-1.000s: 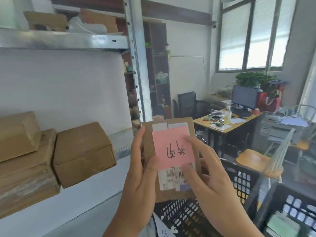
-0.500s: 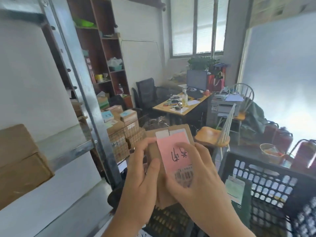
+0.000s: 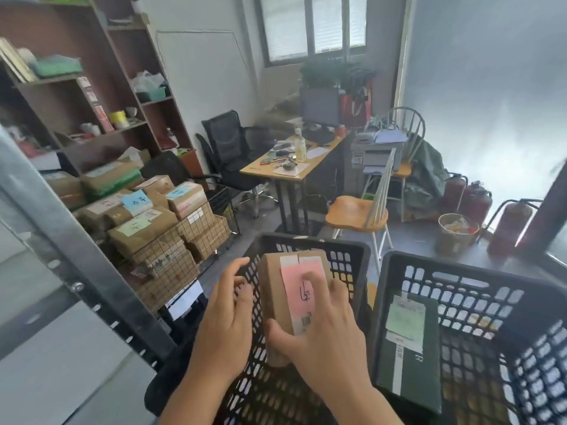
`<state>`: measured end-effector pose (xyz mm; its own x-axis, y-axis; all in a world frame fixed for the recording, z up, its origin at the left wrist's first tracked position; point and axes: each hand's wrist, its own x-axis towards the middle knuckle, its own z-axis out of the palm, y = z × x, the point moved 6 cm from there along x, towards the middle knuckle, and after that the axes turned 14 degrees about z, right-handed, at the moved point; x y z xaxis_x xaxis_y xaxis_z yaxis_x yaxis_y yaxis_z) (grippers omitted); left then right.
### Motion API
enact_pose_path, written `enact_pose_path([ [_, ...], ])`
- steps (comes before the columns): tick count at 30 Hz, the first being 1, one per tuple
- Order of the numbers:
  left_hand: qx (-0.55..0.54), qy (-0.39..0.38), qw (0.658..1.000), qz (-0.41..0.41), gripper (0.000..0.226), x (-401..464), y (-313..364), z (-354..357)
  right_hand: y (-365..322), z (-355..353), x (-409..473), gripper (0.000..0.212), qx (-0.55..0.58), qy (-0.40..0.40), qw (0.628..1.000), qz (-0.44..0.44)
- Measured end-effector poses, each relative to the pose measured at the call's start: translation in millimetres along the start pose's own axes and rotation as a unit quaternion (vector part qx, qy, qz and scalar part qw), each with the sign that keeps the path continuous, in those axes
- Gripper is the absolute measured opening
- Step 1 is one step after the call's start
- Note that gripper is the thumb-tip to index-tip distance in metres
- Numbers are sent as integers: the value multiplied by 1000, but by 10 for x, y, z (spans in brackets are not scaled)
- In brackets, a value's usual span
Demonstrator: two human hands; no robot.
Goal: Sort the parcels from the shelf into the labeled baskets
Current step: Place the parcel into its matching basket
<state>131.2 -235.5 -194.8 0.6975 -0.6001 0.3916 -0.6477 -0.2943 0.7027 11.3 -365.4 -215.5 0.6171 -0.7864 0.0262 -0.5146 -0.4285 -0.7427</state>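
While the right hand (image 3: 322, 329) grips the brown parcel (image 3: 291, 302) with its pink label (image 3: 299, 291) above the left black basket (image 3: 346, 250), the left hand (image 3: 228, 314) rests open beside it. A green parcel (image 3: 411, 357) lies in the right basket (image 3: 478, 280).

The cardboard parcel (image 3: 293, 297) carries a pink label (image 3: 299, 289) with black handwriting, partly covered by a finger and not readable. Below it a white sticker (image 3: 302, 323) shows a barcode too small to read. In the right basket (image 3: 472, 280), a dark green parcel (image 3: 411, 354) bears a white letter "R" and a pale label with blurred print. Stacked boxes (image 3: 147, 222) at the left have blue and green notes with handwriting that cannot be made out.
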Motion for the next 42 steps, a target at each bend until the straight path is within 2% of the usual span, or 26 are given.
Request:
enact_pose_path([
  [2, 57, -10, 998, -19, 33, 202, -367, -20, 105, 231, 171, 82, -37, 5, 999, 26],
  [5, 133, -65, 988, -54, 34, 512, -966, 15, 186, 593, 407, 88, -106, 40, 993, 38],
  [9, 167, -126, 976, -61, 40, 899, -1618, 149, 295, 1123, 736, 87, -126, 48, 984, 115],
  [12, 162, -165, 970, -76, 47, 1122, -1972, 317, 556, 1533, 1026, 89, -155, 33, 967, 200],
  [16, 122, -190, 969, -95, 54, 1199, -2279, 598, 1037, 1833, 1253, 88, -185, 45, 926, 326],
  [21, 125, -179, 970, -107, 59, 1147, -2423, 691, 1555, 1924, 1394, 86, -190, 84, 891, 404],
  [24, 112, -175, 973, -103, 58, 1124, -2424, 678, 1681, 2024, 1419, 80, -216, 79, 895, 383],
  [29, 111, -165, 976, -91, 59, 1103, -2337, 633, 1670, 2176, 1464, 66, -307, 38, 914, 263],
  [33, 115, -175, 975, -78, 57, 1081, -2313, 625, 1610, 2343, 1504, 81, -385, -53, 906, 169],
  [36, 112, -182, 974, -80, 54, 1084, -2305, 623, 1631, 2418, 1469, 81, -445, -120, 874, 155],
  [38, 112, -186, 973, -79, 53, 1086, -2308, 625, 1647, 2336, 1485, 82, -476, -134, 855, 158],
  [42, 110, -188, 972, -82, 53, 1096, -2318, 624, 1626, 2216, 1520, 87, -473, -144, 849, 188],
])
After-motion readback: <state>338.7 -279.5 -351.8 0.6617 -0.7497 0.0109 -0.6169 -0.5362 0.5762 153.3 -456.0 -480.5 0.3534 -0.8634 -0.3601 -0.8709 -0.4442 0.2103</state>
